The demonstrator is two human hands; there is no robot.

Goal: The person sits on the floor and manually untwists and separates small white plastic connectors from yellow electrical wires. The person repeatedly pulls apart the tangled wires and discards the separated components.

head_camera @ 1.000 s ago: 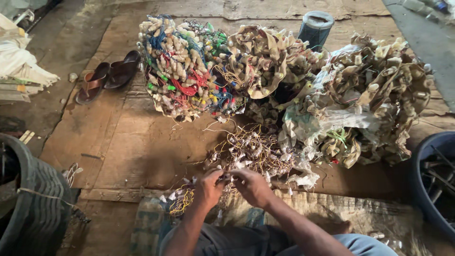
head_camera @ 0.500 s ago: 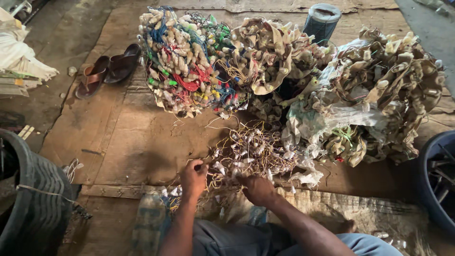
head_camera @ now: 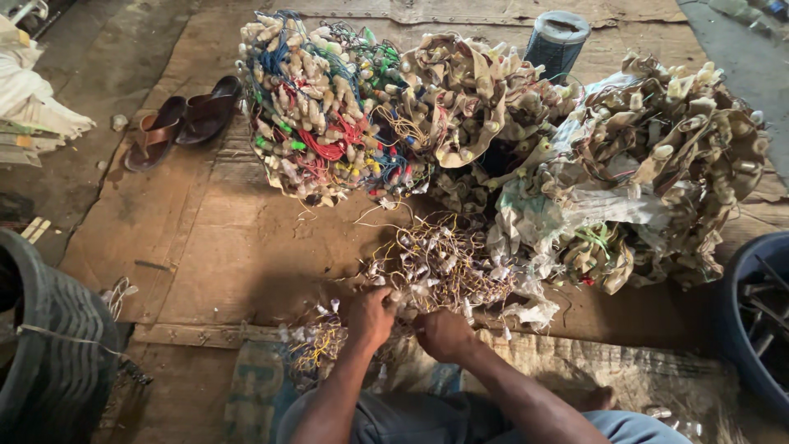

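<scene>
A loose tangle of thin wires with small white bulb holders point(head_camera: 440, 263) lies on brown cardboard just in front of me. My left hand point(head_camera: 370, 316) and my right hand point(head_camera: 442, 333) are side by side at its near edge, both with fingers closed into the wires. Another small clump of yellow wires and white holders point(head_camera: 316, 341) lies beside my left hand. Behind the tangle rise big heaps of the same holders: one with red, blue and green wires point(head_camera: 325, 111), one beige point(head_camera: 468, 99), one wrapped in torn sacking point(head_camera: 657, 173).
A pair of brown sandals point(head_camera: 185, 119) lies at the far left. A dark ribbed tub point(head_camera: 49, 353) stands near left, a blue tub point(head_camera: 760, 321) near right, and a dark spool of wire point(head_camera: 557, 41) at the back. White sacks point(head_camera: 29, 107) lie far left.
Both hands have moved forward from just before my lap into the near edge of the wire tangle and closed on it. The camera has shifted slightly.
</scene>
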